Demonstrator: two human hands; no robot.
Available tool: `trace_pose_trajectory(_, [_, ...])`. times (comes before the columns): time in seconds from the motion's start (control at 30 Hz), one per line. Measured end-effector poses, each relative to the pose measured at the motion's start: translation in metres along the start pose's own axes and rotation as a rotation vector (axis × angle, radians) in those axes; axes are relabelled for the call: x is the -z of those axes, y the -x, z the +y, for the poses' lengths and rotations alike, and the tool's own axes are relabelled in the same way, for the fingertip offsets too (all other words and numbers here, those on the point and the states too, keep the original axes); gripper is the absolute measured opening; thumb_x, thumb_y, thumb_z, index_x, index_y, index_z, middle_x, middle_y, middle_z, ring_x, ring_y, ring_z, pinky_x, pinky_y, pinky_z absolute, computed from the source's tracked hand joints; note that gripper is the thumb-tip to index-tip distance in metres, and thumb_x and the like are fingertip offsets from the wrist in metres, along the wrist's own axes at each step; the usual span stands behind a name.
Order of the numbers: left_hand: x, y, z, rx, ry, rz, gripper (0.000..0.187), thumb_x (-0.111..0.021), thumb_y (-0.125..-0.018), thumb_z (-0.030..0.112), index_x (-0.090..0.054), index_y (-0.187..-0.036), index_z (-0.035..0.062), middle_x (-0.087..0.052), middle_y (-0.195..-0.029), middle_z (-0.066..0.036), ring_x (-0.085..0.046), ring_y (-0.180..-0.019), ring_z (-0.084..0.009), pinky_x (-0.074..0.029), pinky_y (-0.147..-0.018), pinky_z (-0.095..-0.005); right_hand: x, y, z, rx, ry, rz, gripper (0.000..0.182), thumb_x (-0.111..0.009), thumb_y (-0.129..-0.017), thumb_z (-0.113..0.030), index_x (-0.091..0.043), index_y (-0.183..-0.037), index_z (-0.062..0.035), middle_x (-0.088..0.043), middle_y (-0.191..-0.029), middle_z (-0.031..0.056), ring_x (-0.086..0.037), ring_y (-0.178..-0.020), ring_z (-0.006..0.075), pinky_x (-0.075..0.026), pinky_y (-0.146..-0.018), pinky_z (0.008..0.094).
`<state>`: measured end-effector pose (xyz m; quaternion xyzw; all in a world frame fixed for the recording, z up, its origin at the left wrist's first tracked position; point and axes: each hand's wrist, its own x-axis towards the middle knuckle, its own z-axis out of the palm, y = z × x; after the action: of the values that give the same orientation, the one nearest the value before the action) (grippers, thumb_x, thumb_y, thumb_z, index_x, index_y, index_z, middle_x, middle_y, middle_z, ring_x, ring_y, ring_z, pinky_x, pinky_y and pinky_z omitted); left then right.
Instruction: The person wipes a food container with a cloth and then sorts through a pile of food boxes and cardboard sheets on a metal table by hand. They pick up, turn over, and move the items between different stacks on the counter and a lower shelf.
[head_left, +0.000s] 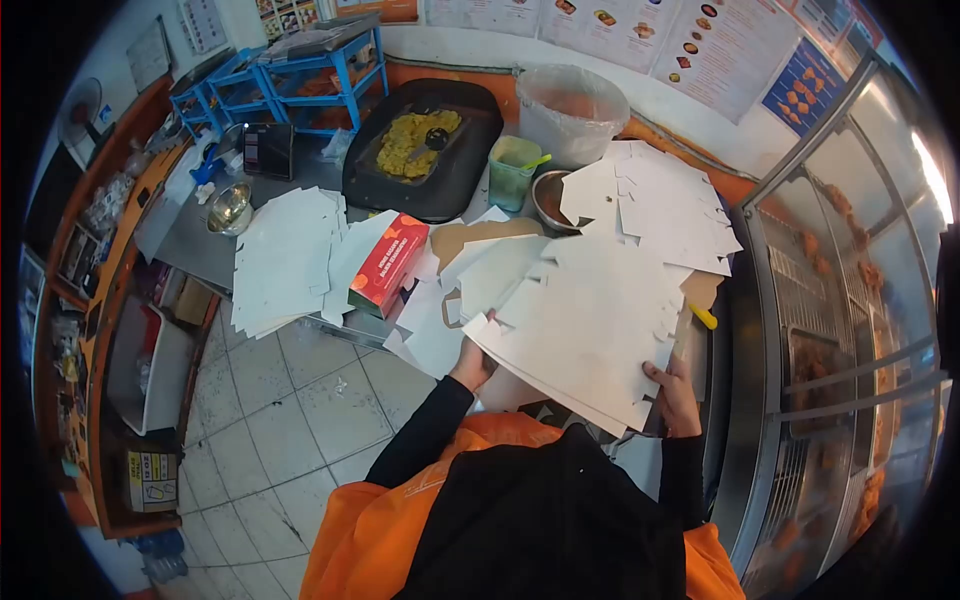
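Note:
A stack of flat white cardboard box blanks (575, 325) with notched edges lies across the front of the counter, tilted toward me. My left hand (474, 364) is closed on its left edge, the fingers partly hidden underneath. At the near right corner my right hand (678, 394) grips the same stack, thumb on top. Left of it stands a folded red box (392, 262) with white lettering. Another pile of white blanks (288, 260) rests farther left, and more blanks (672, 205) lie at the back right.
Behind are a black tray (480, 110) with yellow food, a green container (514, 175), a metal bowl (550, 196) and a lined bucket (572, 105). A yellow-handled tool (704, 316) lies right, beside a glass display case (840, 300) of fried food. Tiled floor (290, 400) shows at left.

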<state>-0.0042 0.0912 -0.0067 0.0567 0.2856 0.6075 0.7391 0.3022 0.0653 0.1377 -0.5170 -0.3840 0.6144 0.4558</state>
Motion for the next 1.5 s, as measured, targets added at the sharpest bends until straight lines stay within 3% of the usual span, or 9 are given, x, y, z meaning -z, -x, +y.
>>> trace_pose_trajectory(0.1, [-0.015, 0.014, -0.005, 0.013, -0.096, 0.156, 0.039, -0.056, -0.085, 0.035, -0.054, -0.107, 0.0041, -0.062, -0.095, -0.007, -0.061, -0.085, -0.0195, -0.049, -0.077, -0.0323, 0.015, -0.007, -0.010, -0.088, 0.545, 0.046, 0.046, -0.055, -0.074, 0.008, -0.046, -0.118, 0.0035, -0.056, -0.112, 0.0135, -0.057, -0.100, 0.0192, -0.048, -0.076, 0.0283])
trace_pose_trajectory(0.5, [-0.014, 0.026, 0.045, -0.155, -0.349, 0.186, 0.030, -0.052, -0.084, 0.027, -0.060, -0.098, 0.0011, -0.063, -0.095, -0.008, -0.060, -0.090, -0.0165, -0.046, -0.081, -0.0293, 0.055, -0.012, -0.089, 0.321, 0.566, -0.005, 0.051, -0.050, -0.070, 0.016, -0.046, -0.119, 0.0037, -0.058, -0.109, 0.0096, -0.054, -0.101, 0.0148, -0.040, -0.088, 0.0259])
trace_pose_trajectory(0.73, [-0.109, 0.051, 0.106, -0.303, -0.430, -0.261, 0.032, -0.054, -0.083, 0.019, -0.054, -0.106, -0.0030, -0.060, -0.094, -0.008, -0.059, -0.083, -0.0132, -0.047, -0.074, -0.0256, 0.006, -0.086, -0.065, 0.534, 0.269, -0.038, 0.045, -0.062, -0.077, 0.000, -0.043, -0.118, 0.0013, -0.055, -0.108, 0.0080, -0.052, -0.101, 0.0168, -0.039, -0.088, 0.0264])
trace_pose_trajectory(0.83, [-0.159, 0.065, 0.111, -0.684, -0.671, -0.364, 0.034, -0.052, -0.085, 0.019, -0.052, -0.111, -0.0025, -0.059, -0.098, -0.008, -0.056, -0.088, -0.0130, -0.044, -0.076, -0.0249, -0.007, -0.088, -0.060, 0.390, 0.102, -0.146, 0.057, -0.064, -0.078, -0.001, -0.033, -0.126, 0.0015, -0.054, -0.109, 0.0089, -0.052, -0.101, 0.0169, -0.042, -0.086, 0.0273])
trace_pose_trajectory(0.97, [-0.162, 0.063, 0.109, -0.768, -0.995, -0.157, 0.060, -0.055, -0.082, 0.049, -0.053, -0.115, -0.0011, -0.055, -0.107, -0.008, -0.050, -0.099, -0.0147, -0.040, -0.083, -0.0281, -0.015, -0.113, -0.030, 0.533, -0.234, -0.061, 0.063, -0.062, -0.076, 0.009, -0.028, -0.128, 0.0044, -0.052, -0.112, 0.0132, -0.053, -0.100, 0.0163, -0.044, -0.081, 0.0256])
trace_pose_trajectory(1.07, [-0.164, 0.062, 0.113, -0.741, -0.861, -0.419, 0.079, -0.056, -0.075, 0.062, -0.047, -0.123, -0.0009, -0.051, -0.114, -0.009, -0.046, -0.110, -0.0181, -0.038, -0.089, -0.0308, -0.024, -0.119, -0.027, 0.609, -0.329, 0.026, 0.067, -0.059, -0.076, 0.012, -0.023, -0.132, 0.0055, -0.048, -0.118, 0.0143, -0.051, -0.100, 0.0165, -0.043, -0.082, 0.0265])
trace_pose_trajectory(1.33, [-0.019, -0.026, 0.040, -1.087, -0.909, 0.363, 0.091, -0.082, -0.061, 0.023, -0.031, -0.132, -0.0004, -0.041, -0.128, -0.013, -0.041, -0.118, -0.0178, -0.034, -0.098, -0.0319, -0.012, -0.157, 0.085, 0.380, 0.226, -0.208, 0.037, -0.056, -0.081, 0.000, -0.042, -0.115, 0.0011, -0.055, -0.100, 0.0097, -0.053, -0.093, 0.0176, -0.041, -0.085, 0.0293])
trace_pose_trajectory(1.37, [-0.033, -0.016, 0.042, -1.057, -1.131, 0.364, 0.062, -0.073, -0.067, 0.005, -0.037, -0.117, 0.0039, -0.052, -0.102, -0.007, -0.049, -0.102, -0.0176, -0.036, -0.092, -0.0287, -0.020, -0.157, 0.089, 0.481, 0.394, -0.170, 0.027, -0.056, -0.083, -0.004, -0.047, -0.108, 0.0016, -0.054, -0.099, 0.0098, -0.053, -0.093, 0.0180, -0.041, -0.086, 0.0301])
trace_pose_trajectory(1.5, [-0.034, -0.014, 0.042, -0.952, -0.882, 0.169, 0.055, -0.070, -0.066, 0.009, -0.041, -0.112, 0.0035, -0.047, -0.095, -0.008, -0.046, -0.095, -0.0166, -0.038, -0.083, -0.0287, -0.023, -0.161, 0.088, 0.566, 0.257, -0.317, 0.034, -0.055, -0.087, -0.011, -0.044, -0.116, 0.0018, -0.052, -0.104, 0.0099, -0.050, -0.098, 0.0183, -0.040, -0.087, 0.0301])
